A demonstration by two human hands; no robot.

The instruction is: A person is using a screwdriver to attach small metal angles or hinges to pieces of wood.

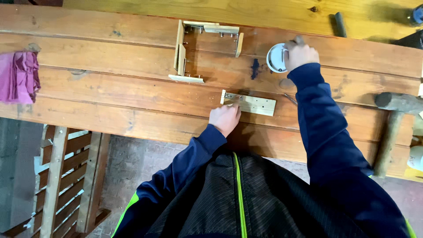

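- My left hand [225, 118] rests curled on the near end of a small pale wooden strip [249, 104] with drilled holes, pressing it flat on the table [110, 88]; the fingers are bent over its left end, not wrapped around it.
- My right hand [300, 53] is stretched further out, fingers closed around the edge of a small round white container [275, 58] that stands on the table, just right of a dark stain.
- The strip lies between my two hands, nearer my body than the container and well apart from it.
- Beyond the strip stands a small unfinished wooden frame [202, 50] of pale slats with nails showing, open on its right side.
- A wooden mallet [392, 119] lies at the table's right edge, its handle pointing toward me.
- A pink cloth [20, 76] sits bunched at the far left of the table.
- Below the table's near edge, on the left, I see a slatted wooden piece [61, 185] on the floor.
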